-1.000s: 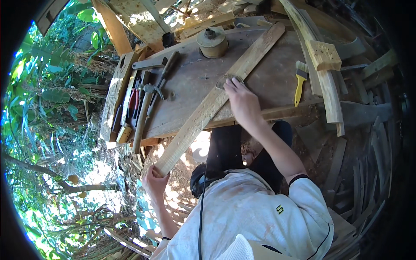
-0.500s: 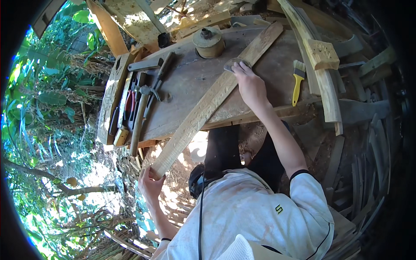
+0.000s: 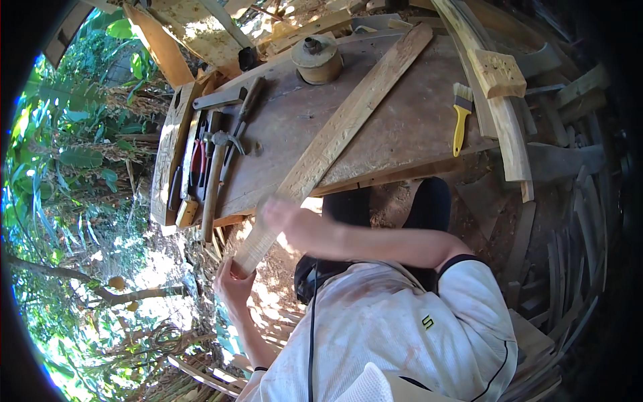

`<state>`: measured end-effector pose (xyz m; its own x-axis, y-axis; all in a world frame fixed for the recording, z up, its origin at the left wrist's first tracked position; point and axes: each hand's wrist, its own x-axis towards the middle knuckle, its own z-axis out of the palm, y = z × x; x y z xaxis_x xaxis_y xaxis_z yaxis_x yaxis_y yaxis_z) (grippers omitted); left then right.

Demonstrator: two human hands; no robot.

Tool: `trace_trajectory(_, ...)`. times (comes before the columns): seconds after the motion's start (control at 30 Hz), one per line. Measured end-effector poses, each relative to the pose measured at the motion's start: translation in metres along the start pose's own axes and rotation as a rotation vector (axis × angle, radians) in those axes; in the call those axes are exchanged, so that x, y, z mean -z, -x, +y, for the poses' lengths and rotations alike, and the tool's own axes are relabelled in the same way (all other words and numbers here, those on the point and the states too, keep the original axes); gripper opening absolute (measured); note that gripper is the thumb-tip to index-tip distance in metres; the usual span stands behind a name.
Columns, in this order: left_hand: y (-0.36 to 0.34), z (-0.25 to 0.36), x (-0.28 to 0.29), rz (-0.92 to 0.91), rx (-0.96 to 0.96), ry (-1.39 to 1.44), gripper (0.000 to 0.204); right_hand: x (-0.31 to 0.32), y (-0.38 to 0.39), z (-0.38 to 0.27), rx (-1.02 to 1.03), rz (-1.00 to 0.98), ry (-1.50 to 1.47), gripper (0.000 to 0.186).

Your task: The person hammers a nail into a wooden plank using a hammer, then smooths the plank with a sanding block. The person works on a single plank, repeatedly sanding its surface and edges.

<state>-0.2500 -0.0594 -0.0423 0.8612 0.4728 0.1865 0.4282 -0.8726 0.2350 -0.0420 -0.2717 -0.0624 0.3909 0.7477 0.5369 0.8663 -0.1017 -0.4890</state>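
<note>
A long wooden plank (image 3: 348, 124) slants across the workbench, its near end jutting past the bench edge toward me. My left hand (image 3: 233, 285) is wrapped round that near end. On the plank's overhanging part rests my right hand (image 3: 291, 220), smeared by motion. Under its fingers is a small flat grey piece (image 3: 266, 209) that looks like sandpaper; the blur hides its details. The plank's far end reaches the back of the bench.
Left on the workbench (image 3: 281, 134) lie a claw hammer (image 3: 216, 167), red-handled pliers (image 3: 199, 161) and other tools. A round wooden pot (image 3: 317, 61) stands behind. A yellow-handled brush (image 3: 461, 120) lies right, near long timbers (image 3: 502, 120). Leafy plants border the left.
My right hand has swept with the grey piece down the plank, from its far part to near my left hand. The left hand keeps its grip on the near end.
</note>
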Motion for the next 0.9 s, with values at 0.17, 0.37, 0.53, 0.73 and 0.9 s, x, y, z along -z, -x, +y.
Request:
trace_trajectory(0.17, -0.010, 0.022, 0.011, -0.167, 0.126, 0.008, 0.075, 0.143, 0.022, 0.149, -0.543, 0.184, 0.488, 0.034)
trace_trajectory(0.37, -0.026, 0.100, -0.008, -0.069, -0.200, 0.191, 0.095, 0.096, 0.006, 0.109, -0.548, 0.177, 0.457, 0.041)
trace_trajectory(0.53, -0.048, 0.117, -0.032, -0.025, -0.285, 0.175, 0.057, 0.061, 0.008, 0.057, -0.278, 0.031, 0.279, 0.036)
trace_trajectory(0.73, -0.056, 0.126, 0.022, -0.354, -0.375, 0.273, 0.052, 0.149, 0.020, 0.107, -0.423, 0.255, 0.346, 0.028)
trace_trajectory(0.9, -0.066, 0.112, 0.016, -0.359, -0.288, 0.320, 0.040, 0.145, 0.023, 0.104, -0.367, 0.330, 0.450, 0.032)
